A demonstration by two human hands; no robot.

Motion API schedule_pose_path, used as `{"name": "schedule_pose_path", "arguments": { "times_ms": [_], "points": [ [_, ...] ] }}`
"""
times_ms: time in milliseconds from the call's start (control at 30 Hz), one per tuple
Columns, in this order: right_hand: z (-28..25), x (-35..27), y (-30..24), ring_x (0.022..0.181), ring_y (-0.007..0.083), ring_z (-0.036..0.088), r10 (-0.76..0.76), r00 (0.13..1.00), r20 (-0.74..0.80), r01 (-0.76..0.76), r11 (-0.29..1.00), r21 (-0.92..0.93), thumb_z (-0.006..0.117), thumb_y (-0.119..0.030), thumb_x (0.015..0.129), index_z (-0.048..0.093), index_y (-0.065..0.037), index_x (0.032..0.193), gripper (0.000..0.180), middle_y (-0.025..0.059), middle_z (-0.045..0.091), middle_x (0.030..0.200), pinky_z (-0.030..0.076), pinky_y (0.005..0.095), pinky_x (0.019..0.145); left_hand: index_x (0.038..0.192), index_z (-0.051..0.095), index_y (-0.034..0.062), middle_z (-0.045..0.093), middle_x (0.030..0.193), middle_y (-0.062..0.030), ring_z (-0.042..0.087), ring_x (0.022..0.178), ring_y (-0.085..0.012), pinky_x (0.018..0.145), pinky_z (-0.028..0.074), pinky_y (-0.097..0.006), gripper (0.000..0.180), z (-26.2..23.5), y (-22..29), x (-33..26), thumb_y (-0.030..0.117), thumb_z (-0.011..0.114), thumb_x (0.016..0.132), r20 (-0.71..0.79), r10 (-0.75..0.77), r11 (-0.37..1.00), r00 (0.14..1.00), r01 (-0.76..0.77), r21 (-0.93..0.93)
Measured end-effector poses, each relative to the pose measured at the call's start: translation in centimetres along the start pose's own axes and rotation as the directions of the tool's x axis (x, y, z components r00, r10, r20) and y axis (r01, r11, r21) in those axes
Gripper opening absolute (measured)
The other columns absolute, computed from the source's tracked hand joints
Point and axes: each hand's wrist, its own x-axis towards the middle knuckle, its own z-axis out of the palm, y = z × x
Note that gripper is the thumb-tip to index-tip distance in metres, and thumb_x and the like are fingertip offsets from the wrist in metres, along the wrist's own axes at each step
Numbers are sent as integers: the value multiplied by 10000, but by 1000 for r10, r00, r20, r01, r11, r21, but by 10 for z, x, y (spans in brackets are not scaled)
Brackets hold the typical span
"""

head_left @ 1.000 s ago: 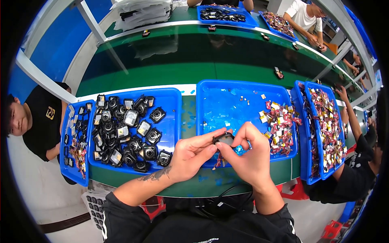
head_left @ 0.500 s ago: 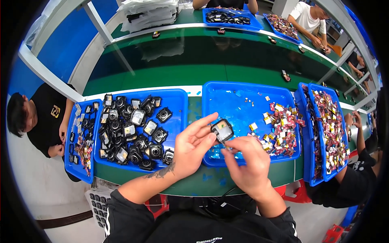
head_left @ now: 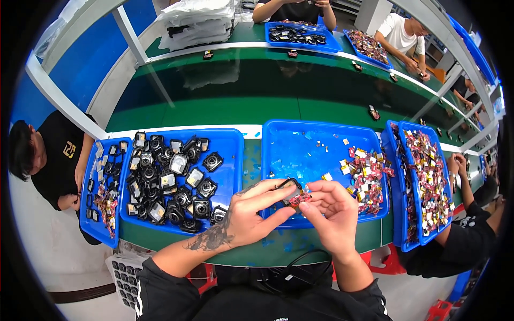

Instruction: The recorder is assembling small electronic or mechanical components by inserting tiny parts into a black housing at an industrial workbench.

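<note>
My left hand (head_left: 254,213) grips a small black watch housing (head_left: 287,185), tilted over the near edge of a blue tray (head_left: 302,128). A small red circuit board (head_left: 301,199) shows at the housing's right side. The thumb and fingers of my right hand (head_left: 334,216) close around that board's right end; whether it is fully apart from the housing is hidden. Loose red boards with silver and yellow parts (head_left: 368,174) lie heaped in the tray's right half. Left of it, another blue tray (head_left: 231,160) holds many black watch housings (head_left: 179,163).
Stacked blue trays of boards (head_left: 398,203) stand at the right, a mixed tray (head_left: 110,235) at far left. Beyond runs a green belt (head_left: 225,109) carrying scattered boards. Co-workers sit on both sides and across. White frame posts (head_left: 128,35) rise at the left.
The housing has turned and tipped, and a red board now shows at its side. My left hand has come lower and over it. My right fingers have shifted from the housing's lower edge to the board.
</note>
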Motion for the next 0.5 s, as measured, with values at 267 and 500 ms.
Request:
{"name": "schedule_pose_path", "arguments": {
  "times_ms": [267, 500],
  "points": [
    [-10, 1, 2, 841, 105, 633, -95, 994, 51, 102, 983, -153, 692, 24, 842, 659, 26, 944, 107, 73, 648, 901, 519, 214, 731, 1008, 696, -5, 656, 1087, -134, 672, 957, -193, 747, 560, -295, 199, 1, -4, -4, 40, 734, 818, 135, -361, 818, 923, 383, -430],
    [-19, 8, -7, 781, 126, 606, -57, 985, 162, 112, 928, -354, 686, 3, 843, 652, 23, 919, 85, 69, 628, 859, 491, 251, 702, 927, 701, 25, 671, 1029, -122, 697, 819, -204, 676, 561, -282, 139, 1, -6, -3, 62, 742, 800, 76, -100, 993, 992, 105, -58]
  ]
}}
